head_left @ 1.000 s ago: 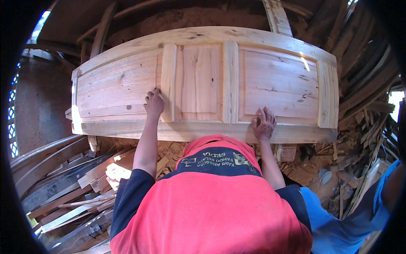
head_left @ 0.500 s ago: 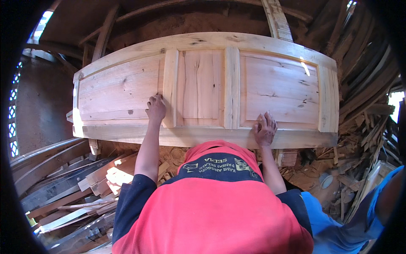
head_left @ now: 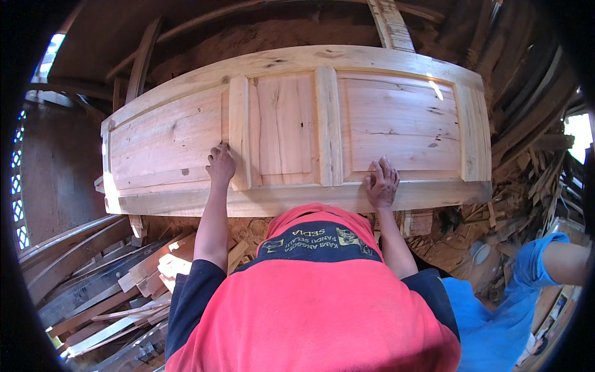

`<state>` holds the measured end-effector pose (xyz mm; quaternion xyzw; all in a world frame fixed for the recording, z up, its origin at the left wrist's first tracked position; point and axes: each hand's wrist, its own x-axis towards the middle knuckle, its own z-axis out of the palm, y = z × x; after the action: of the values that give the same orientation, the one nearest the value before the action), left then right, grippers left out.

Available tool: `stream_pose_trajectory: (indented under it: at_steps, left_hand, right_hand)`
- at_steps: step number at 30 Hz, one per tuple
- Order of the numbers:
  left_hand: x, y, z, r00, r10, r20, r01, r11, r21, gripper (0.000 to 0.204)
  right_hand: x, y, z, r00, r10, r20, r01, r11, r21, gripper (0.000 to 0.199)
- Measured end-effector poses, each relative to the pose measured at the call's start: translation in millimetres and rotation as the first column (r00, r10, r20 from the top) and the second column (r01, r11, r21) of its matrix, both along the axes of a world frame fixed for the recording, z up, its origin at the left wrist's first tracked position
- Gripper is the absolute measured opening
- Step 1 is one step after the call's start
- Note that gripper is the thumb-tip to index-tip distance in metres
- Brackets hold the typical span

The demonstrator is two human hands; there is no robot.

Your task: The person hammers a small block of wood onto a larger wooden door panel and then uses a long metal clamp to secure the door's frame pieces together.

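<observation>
A large bare-wood panelled door lies flat in front of me, with three recessed panels between raised stiles. My left hand rests palm down on the left panel, right beside a vertical stile. My right hand presses on the lower rail under the right panel, fingers curled onto the wood. Neither hand holds a tool. My red and dark shirt hides the door's near edge at the middle.
Loose planks and offcuts are piled at the lower left. More scrap wood and shavings lie at the right. Another person in a blue shirt stands at the lower right. Leaning timbers rise behind the door.
The door sits slightly lower in view than a second ago. My left hand has slid a little down along the stile; my right hand stays on the lower rail.
</observation>
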<state>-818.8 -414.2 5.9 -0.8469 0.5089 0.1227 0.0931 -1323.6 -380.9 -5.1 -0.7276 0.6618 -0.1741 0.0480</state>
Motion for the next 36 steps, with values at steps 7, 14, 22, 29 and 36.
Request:
stream_pose_trajectory:
  at_steps: [7,14,22,29,36]
  left_hand:
    - [-3,-4,5,1.000,0.005,-0.006,-0.005,1.000,0.008,0.046]
    - [-4,-4,6,1.000,0.012,0.000,-0.012,1.000,0.016,0.046]
    - [1,-11,12,1.000,0.012,-0.025,-0.010,0.996,0.084,0.049]
    - [6,-18,17,0.995,0.031,-0.098,-0.022,0.995,0.095,0.040]
    - [7,-16,15,0.994,0.019,-0.111,-0.012,0.998,0.062,0.039]
  right_hand:
    - [-1,0,1,1.000,0.002,0.014,-0.002,1.000,0.000,0.052]
    - [0,0,1,1.000,0.004,0.006,-0.004,1.000,0.001,0.051]
    - [-1,0,2,1.000,0.006,0.026,-0.006,1.000,-0.008,0.051]
    - [1,0,4,1.000,0.003,0.019,-0.003,1.000,-0.004,0.053]
    - [1,0,5,1.000,0.002,0.024,-0.002,1.000,-0.007,0.053]
